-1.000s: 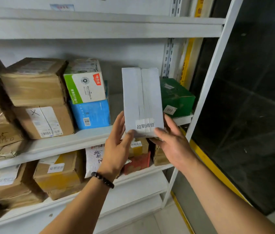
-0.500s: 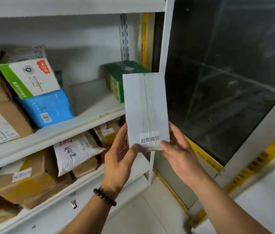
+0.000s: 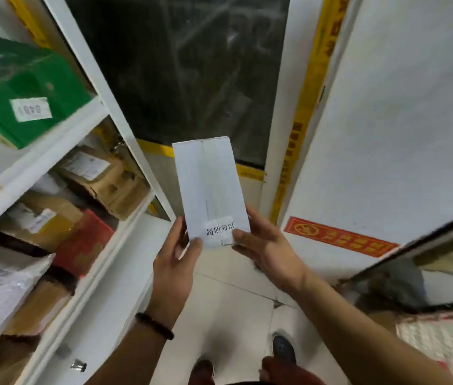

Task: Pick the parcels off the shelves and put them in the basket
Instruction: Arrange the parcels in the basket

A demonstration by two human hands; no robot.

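The box (image 3: 210, 190), a white parcel with a taped seam down its face and a printed label (image 3: 219, 229) near its lower edge, was held upright in the air. It was clear of the shelves (image 3: 39, 145) and above the floor (image 3: 233, 307).

The left hand (image 3: 174, 262) gripped the lower left corner, with the thumb on the front face and the fingers curled behind. The right hand (image 3: 267, 248) gripped the lower right corner in the same manner, its thumb touching the edge of the label. Both hands were closed on the box, and neither held anything else.

To the left, the shelves carried further parcels:
- a green box (image 3: 25, 90) on the upper level;
- brown cartons (image 3: 103, 179), a red box (image 3: 83, 243) and a white bag (image 3: 0, 290) on the level below.

At the lower right, a blurred white latticed container was judged to be the basket (image 3: 442, 343). Its contents could not be made out.

Task status, as judged: the pick of this box was complete, because it was off the shelves and fully supported by the hands. Its placement was not yet done, since the box was well apart from the basket. Several parcels on the shelves were also left to collect.
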